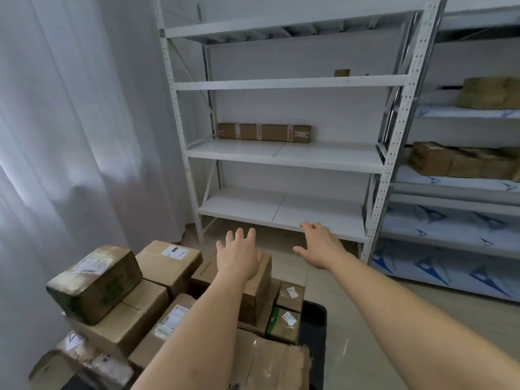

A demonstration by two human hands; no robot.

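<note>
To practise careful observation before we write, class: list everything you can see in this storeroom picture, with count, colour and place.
shelf rack: one, white, centre
long box: one, brown, rack's second shelf from bottom
small box: one, brown, shelf above, right end
second rack: one, white, far right
parcels: at least three, brown, on second rack
cardboard boxes: about ten, brown, piled lower left
base: one, black, under the pile
curtain: one, white, left
left hand: one, bare, open over a box in the pile
right hand: one, bare, open before the lowest shelf
</note>
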